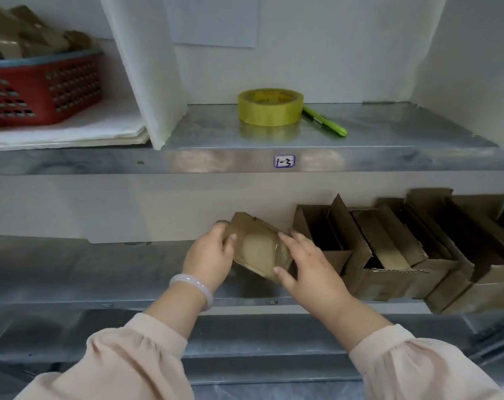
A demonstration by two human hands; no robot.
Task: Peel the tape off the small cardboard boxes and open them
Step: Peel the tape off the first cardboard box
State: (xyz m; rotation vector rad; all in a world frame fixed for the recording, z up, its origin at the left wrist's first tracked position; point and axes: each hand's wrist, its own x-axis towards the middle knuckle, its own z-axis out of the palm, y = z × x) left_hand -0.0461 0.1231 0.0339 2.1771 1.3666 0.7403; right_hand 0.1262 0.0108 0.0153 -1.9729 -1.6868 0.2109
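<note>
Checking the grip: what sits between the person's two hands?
A small brown cardboard box, sealed with clear tape and tilted. The left hand grips its left end and the right hand its right end, as the head view shows.

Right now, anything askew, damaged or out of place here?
Only the opened boxes at the right of the lower shelf: crammed together, leaning, flap edges ragged, the rightmost apparently overhanging its front. The taped box is tilted because the left hand and right hand hold it.
</note>
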